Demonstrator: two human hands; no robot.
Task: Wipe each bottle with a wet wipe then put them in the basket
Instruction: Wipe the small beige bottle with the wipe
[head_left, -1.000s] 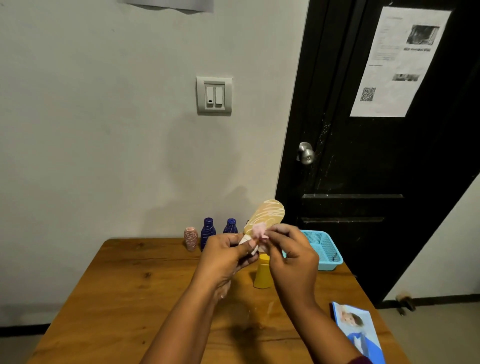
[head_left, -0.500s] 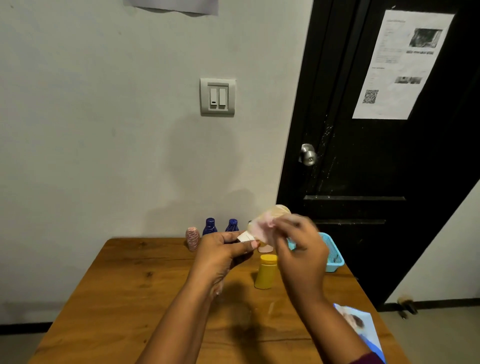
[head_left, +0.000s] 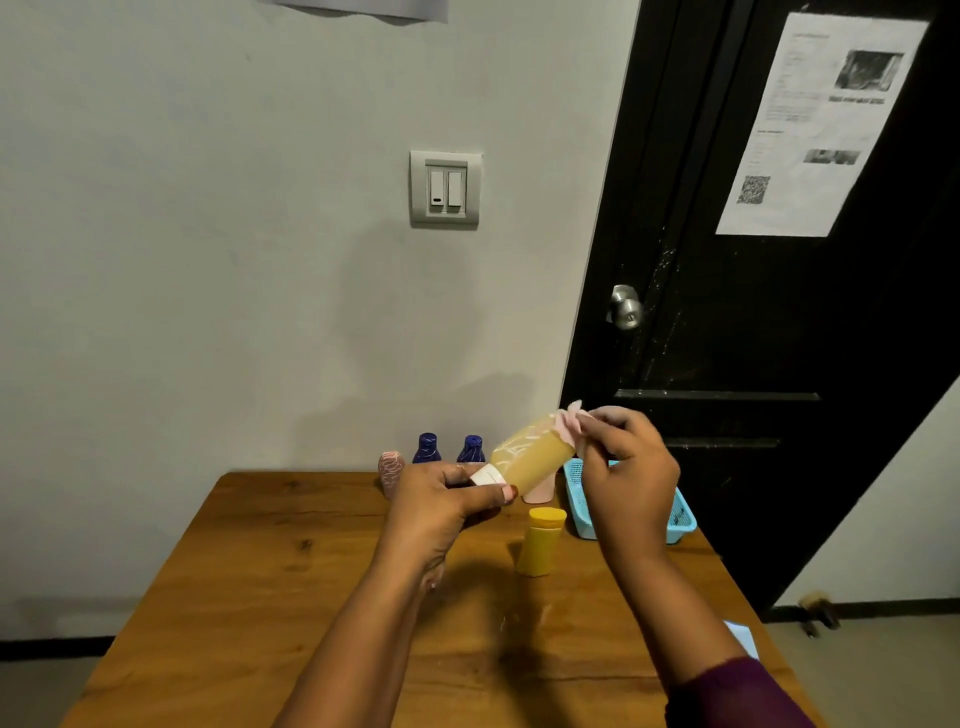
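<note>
My left hand grips the white-capped end of a tan bottle, which is tilted up to the right above the table. My right hand pinches a small pink wet wipe against the bottle's far end. A yellow bottle stands on the table below my hands. Two blue bottles and a pink patterned bottle stand at the table's back edge. A pale pink bottle is partly hidden behind the tan one. The blue basket sits at the back right, partly behind my right hand.
The wooden table stands against a grey wall. A black door with a knob is behind the basket. A printed packet lies at the table's right edge.
My right hand has slid the wipe from near the cap up along the bottle to its far end. The bottle has tilted lower and to the right.
</note>
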